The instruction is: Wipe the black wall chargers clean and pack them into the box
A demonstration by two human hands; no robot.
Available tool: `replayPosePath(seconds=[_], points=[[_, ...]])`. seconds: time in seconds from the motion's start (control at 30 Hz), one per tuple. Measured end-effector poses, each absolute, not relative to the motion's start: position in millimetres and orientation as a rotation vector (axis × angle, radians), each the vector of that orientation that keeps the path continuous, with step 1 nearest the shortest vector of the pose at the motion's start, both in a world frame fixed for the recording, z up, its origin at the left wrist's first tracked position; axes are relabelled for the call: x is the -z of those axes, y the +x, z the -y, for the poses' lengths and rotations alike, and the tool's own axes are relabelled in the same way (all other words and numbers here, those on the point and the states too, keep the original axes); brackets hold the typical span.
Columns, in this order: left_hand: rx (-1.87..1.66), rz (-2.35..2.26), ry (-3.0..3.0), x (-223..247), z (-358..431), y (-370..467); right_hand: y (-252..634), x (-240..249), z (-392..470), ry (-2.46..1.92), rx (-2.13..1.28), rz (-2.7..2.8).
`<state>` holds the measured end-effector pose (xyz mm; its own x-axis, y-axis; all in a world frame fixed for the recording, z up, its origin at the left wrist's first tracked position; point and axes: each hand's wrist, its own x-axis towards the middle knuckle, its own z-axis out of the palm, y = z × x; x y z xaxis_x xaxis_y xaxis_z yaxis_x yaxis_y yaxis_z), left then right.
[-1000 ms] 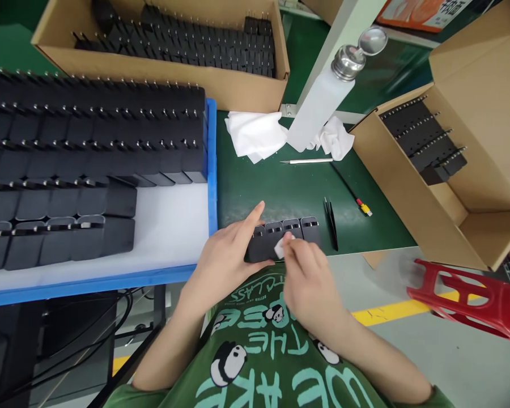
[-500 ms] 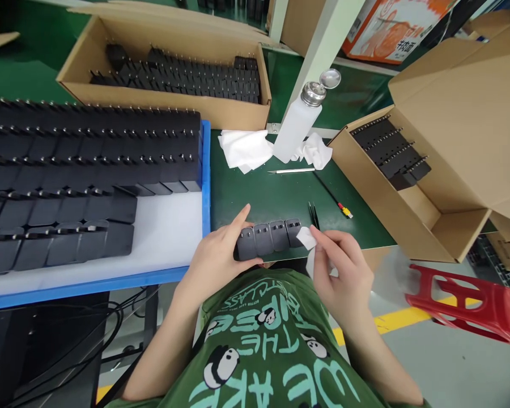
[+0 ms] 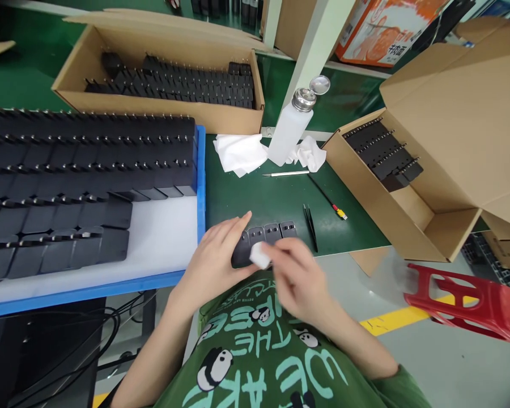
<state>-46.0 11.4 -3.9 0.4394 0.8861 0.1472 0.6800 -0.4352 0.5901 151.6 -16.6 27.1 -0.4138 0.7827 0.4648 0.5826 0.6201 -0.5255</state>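
My left hand [image 3: 219, 252] grips the left end of a short row of black rounded blocks [image 3: 272, 233] between its thumb and fingers. Small shiny metal tips show on the blocks' upper faces. My right hand [image 3: 300, 277], slightly blurred, pinches a folded white wipe [image 3: 260, 255] that lies over the near side of the row, close to my left thumb. This hand hides part of the blocks. Black tweezers [image 3: 310, 228] lie on the green bench to the right of the row.
At left, a blue-rimmed tray [image 3: 201, 187] holds many similar black blocks. Cardboard boxes [image 3: 233, 120] [image 3: 448, 235] with more blocks stand behind and to the right. A white pump bottle [image 3: 289, 130], paper wipes [image 3: 240, 154], a white pen-like tool [image 3: 285, 174] and a cable [image 3: 323, 191] lie between. A red stool [image 3: 493, 309] stands lower right.
My right hand has moved left with the white wipe, from the row's right end to near my left thumb. My left hand still grips the blocks.
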Motion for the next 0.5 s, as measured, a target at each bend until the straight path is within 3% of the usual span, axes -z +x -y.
replayPosePath(seconds=[0.13,0.5], points=[[-0.646,-1.341,2.359,-6,-19,-24,173,-14,11,-1.209,0.038,2.139],[-0.619,-1.311,2.306,-2,-27,-11,158,-6,19,-1.379,0.363,2.516]])
